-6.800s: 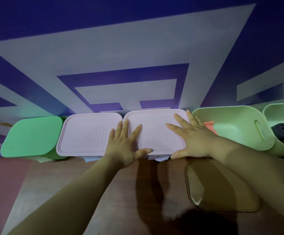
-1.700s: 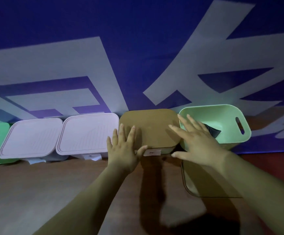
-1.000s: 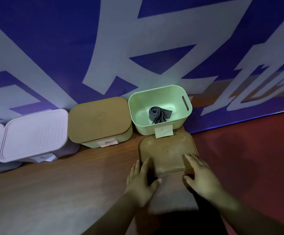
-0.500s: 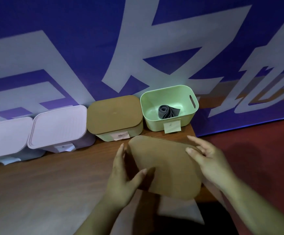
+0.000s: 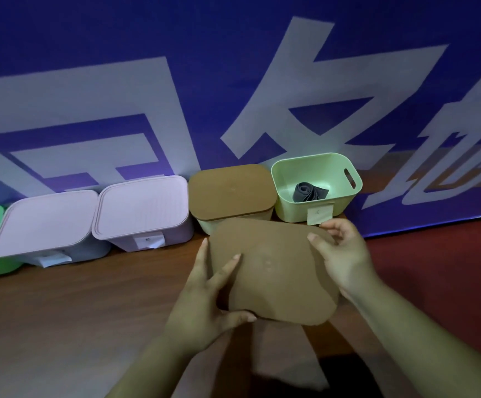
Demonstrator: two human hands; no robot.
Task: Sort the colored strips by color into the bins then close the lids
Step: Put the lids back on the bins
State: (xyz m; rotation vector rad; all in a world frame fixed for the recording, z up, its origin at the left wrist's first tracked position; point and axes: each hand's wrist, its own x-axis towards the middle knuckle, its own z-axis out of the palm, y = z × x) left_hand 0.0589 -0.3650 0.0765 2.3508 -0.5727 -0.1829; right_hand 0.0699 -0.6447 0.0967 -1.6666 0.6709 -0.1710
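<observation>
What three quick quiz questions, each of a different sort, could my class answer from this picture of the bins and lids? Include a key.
1. True or false: the green bin without a lid is empty.
2. How is the loose brown lid held? A) by one hand B) by both hands C) by neither
3. Fill in: the lid just left of the closed brown-topped bin is ___.

Key
1. False: a rolled grey strip lies in it.
2. B: the left hand and the right hand grip opposite edges.
3. Pink.
</observation>
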